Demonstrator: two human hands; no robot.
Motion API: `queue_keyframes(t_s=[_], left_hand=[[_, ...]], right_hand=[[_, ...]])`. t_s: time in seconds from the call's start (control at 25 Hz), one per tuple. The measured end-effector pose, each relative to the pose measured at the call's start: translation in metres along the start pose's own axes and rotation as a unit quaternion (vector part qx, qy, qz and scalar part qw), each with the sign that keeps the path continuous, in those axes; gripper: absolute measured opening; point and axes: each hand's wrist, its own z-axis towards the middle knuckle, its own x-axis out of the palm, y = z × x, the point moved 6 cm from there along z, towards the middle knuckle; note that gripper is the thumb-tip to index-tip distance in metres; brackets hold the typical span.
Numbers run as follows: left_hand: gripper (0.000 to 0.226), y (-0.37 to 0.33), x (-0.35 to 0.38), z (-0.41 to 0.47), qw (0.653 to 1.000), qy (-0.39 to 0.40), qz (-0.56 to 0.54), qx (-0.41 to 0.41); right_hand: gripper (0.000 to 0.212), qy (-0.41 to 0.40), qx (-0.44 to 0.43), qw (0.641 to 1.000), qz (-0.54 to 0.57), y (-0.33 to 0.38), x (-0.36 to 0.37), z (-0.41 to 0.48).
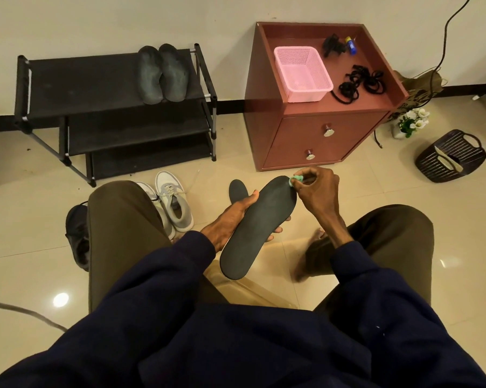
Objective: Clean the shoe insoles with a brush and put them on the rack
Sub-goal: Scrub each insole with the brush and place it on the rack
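My left hand grips a black insole from underneath, thumb on its left edge, holding it above the floor between my knees. My right hand pinches a small green brush against the insole's toe end. A second black insole lies on the floor behind my left hand. Two dark grey insoles lie side by side on the top shelf of the black shoe rack at the back left.
A pair of grey sneakers and a black shoe stand by my left knee. A reddish cabinet carries a pink basket and black laces. A dark basket and flowers are to the right.
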Motion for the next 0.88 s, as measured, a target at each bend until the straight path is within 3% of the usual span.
queue_keyframes(t_s=[0.08,0.2,0.28,0.4,0.52,0.6,0.68,0.8,0.88], left_hand=[[0.07,-0.002,-0.001,-0.002,1.0,-0.019,-0.004,0.006],[0.067,-0.003,-0.006,-0.004,0.999,-0.046,-0.007,0.014],[0.068,-0.002,-0.006,-0.003,0.999,-0.05,-0.002,0.013],[0.071,-0.003,-0.005,-0.002,0.999,-0.036,-0.01,0.012],[0.068,-0.004,-0.004,-0.003,0.999,-0.032,-0.014,0.011],[0.067,-0.007,-0.002,-0.003,0.999,-0.028,-0.014,0.017],[0.064,-0.009,-0.003,-0.005,0.999,-0.041,-0.019,0.024],[0.059,-0.009,-0.008,-0.007,0.996,-0.081,-0.026,0.031],[0.061,-0.007,-0.008,-0.006,0.996,-0.087,-0.023,0.028]], right_hand=[[0.015,0.062,-0.012,0.998,0.014,0.009,0.009,-0.005],[0.015,0.235,-0.004,0.971,0.041,0.023,0.026,-0.014],[0.014,0.271,-0.01,0.963,0.006,0.023,0.025,-0.014],[0.012,0.163,-0.012,0.985,-0.058,0.013,0.011,-0.003],[0.01,0.02,-0.028,0.999,-0.04,0.007,0.001,-0.002],[0.011,0.003,-0.049,0.999,-0.022,0.01,0.005,-0.007],[0.013,0.083,-0.057,0.995,-0.006,0.021,0.017,-0.013],[0.012,0.278,-0.052,0.959,-0.008,0.04,0.035,-0.026],[0.011,0.292,-0.06,0.954,-0.04,0.041,0.034,-0.024]])
